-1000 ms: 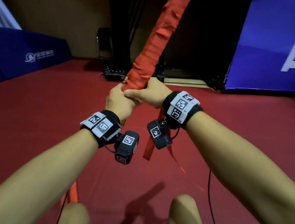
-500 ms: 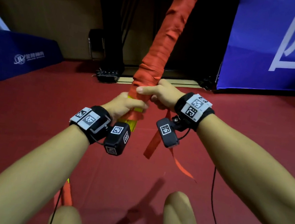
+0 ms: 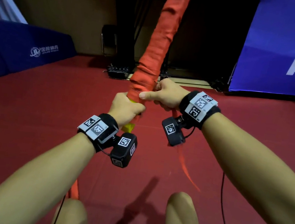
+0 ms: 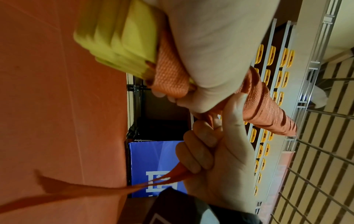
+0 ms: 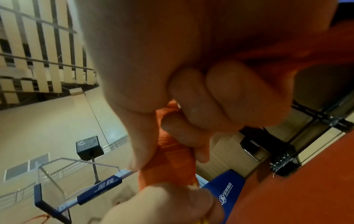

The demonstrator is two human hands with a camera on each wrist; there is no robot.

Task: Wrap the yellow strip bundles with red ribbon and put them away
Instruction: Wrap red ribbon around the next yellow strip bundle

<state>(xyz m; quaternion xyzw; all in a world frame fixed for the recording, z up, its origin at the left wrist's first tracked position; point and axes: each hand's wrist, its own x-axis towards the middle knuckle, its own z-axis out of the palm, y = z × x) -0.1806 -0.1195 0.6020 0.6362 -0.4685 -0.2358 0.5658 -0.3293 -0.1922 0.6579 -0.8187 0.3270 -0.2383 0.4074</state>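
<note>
Left hand [image 3: 125,108] is gripping the yellow strip bundle [image 4: 118,39]. Right hand [image 3: 166,95] is clenching the red ribbon [image 3: 156,52], and its curled fingers [image 4: 191,153] are only showing on the left wrist cam.

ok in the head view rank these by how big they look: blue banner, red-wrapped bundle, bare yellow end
blue banner, largest
red-wrapped bundle
bare yellow end, smallest
The banner is farther away, so this is apparent size only.

woven matt cloth red ribbon [image 4: 168,78]; smooth yellow strips [image 4: 118,37].
</note>
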